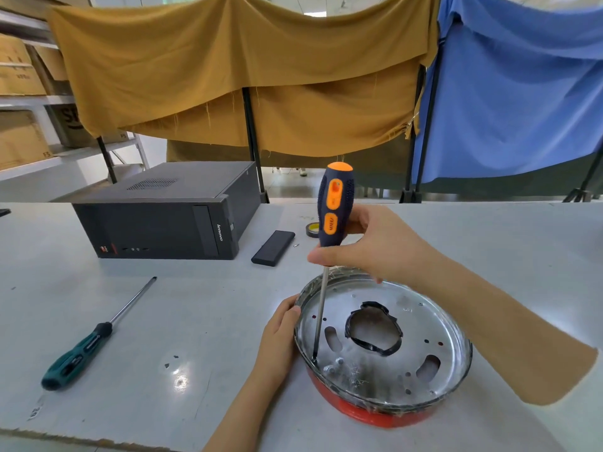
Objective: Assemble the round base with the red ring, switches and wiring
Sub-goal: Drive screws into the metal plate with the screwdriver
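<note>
The round, shiny metal base plate (408,331) lay on the pale grey worktable (195,321), near its front edge and to the right of centre, seated in the red ring (368,411), of which only the near wall showed below the metal rim. The right hand (375,246) gripped the lower part of the orange-and-navy screwdriver handle (334,203), fingers curled round it, and held the tool almost upright; its thin steel shaft (320,314) ran down to a tip resting at a hole close to the plate's left rim, just beside two small bright screw heads (334,365). The left hand (277,334) lay against the outside of the rim, fingers curved along it and the thumb at the edge, apparently steadying the part. Judged from this, plate and ring were already joined and fastening was under way: at least two fixings appeared seated, while several small holes round the plate remained open. The large black-edged central opening (373,327) and two oval slots stood empty, and no switches or wiring were visible, so that work seemed still ahead. A green-handled screwdriver (78,350) lay unused well to the left; a black desktop computer case (156,210), a flat black rectangular block (273,247) and a tape roll (312,229) sat farther back.
</note>
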A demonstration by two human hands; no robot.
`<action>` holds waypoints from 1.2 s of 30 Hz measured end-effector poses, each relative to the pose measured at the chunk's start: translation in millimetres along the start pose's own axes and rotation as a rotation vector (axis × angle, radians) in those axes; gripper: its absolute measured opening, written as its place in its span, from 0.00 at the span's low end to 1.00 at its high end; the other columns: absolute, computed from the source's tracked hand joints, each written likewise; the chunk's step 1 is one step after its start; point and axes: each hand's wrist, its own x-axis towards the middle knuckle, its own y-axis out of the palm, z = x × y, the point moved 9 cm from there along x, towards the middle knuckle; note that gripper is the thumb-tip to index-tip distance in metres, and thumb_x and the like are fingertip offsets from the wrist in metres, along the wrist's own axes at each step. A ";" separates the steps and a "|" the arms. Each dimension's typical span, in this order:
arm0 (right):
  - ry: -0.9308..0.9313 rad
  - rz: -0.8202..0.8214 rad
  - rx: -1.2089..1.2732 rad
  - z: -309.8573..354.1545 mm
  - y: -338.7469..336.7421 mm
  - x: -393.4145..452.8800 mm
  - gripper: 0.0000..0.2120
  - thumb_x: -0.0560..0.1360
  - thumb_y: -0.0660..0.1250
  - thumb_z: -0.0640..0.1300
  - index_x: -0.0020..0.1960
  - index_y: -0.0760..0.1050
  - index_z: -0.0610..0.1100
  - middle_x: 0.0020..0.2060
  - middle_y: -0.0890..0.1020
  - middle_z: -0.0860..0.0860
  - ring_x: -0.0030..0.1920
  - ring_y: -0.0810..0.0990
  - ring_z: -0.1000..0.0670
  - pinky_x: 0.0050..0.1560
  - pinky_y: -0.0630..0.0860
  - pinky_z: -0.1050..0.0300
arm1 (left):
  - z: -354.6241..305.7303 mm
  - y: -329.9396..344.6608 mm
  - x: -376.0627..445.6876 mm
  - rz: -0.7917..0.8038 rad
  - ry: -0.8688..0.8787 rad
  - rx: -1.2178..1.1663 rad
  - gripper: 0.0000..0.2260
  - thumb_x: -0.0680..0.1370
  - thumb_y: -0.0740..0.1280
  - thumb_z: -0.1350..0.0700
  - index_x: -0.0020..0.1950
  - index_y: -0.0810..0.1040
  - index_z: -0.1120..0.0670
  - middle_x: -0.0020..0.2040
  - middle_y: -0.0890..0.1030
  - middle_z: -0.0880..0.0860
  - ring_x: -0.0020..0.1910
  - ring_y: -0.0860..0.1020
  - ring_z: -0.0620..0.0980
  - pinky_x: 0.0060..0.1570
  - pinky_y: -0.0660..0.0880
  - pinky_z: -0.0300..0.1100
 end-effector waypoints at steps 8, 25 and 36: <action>0.020 0.208 0.129 2.9 5.5 0.6 0.15 0.73 0.72 0.41 0.57 0.73 0.53 0.45 0.83 0.55 0.25 0.73 0.52 0.28 0.72 0.65 | 2.7 0.2 0.1 0.007 -0.016 0.018 0.12 0.81 0.58 0.57 0.56 0.80 0.47 0.52 0.84 0.45 0.54 0.80 0.44 0.56 0.75 0.44; -0.018 0.368 0.196 6.0 16.1 -3.7 0.15 0.75 0.66 0.36 0.59 0.73 0.50 0.47 0.83 0.56 0.31 0.74 0.54 0.29 0.71 0.63 | -0.1 0.5 -1.5 0.011 0.013 0.026 0.13 0.81 0.57 0.59 0.56 0.79 0.47 0.51 0.83 0.41 0.54 0.79 0.41 0.52 0.74 0.37; 0.004 0.052 0.074 -1.1 13.2 -0.3 0.17 0.71 0.73 0.45 0.56 0.71 0.50 0.50 0.80 0.48 0.24 0.74 0.57 0.28 0.75 0.62 | 0.0 2.3 -0.7 0.026 0.014 0.012 0.12 0.81 0.58 0.54 0.54 0.80 0.45 0.52 0.84 0.45 0.54 0.80 0.46 0.56 0.75 0.46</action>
